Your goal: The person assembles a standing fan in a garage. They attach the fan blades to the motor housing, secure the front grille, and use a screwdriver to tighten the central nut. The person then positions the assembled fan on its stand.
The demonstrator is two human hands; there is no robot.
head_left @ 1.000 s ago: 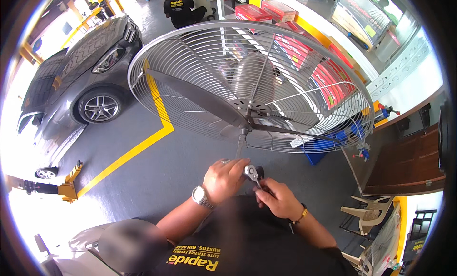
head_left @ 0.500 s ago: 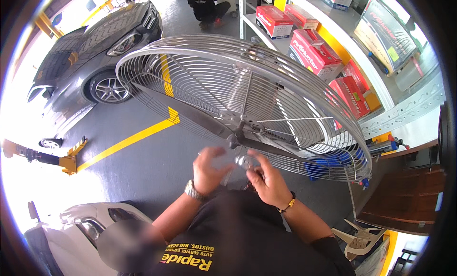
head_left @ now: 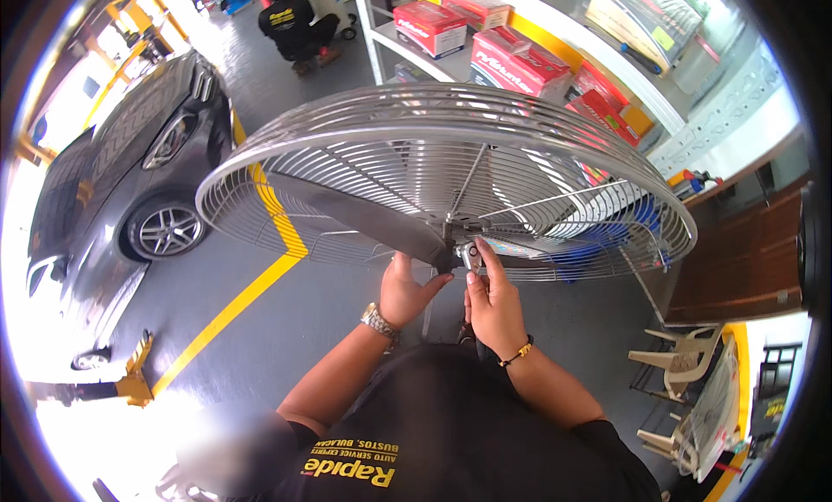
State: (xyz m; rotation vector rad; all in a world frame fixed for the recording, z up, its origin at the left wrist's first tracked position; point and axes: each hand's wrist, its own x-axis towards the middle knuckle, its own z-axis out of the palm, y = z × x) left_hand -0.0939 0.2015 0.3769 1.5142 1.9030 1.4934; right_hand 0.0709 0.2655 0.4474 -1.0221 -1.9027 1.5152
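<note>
Watching from afar, I see the fan (head_left: pixel 452 174) spread widest, its far side partly washed by glare. The blade (head_left: pixel 364 213) points from upper left down to the hub (head_left: pixel 449 233). At its lower edge, the left hand (head_left: pixel 408 285) has thumb and fingers apart; fingertips are hidden, so I can't tell whether they grip. The right hand (head_left: pixel 488 298) pinches the ratchet (head_left: pixel 471 256) just beside the hub, head up, handle running down, mostly hidden by fingers. Half a second ago the ratchet sat lower, tilted left, and the left hand was off the blade.
</note>
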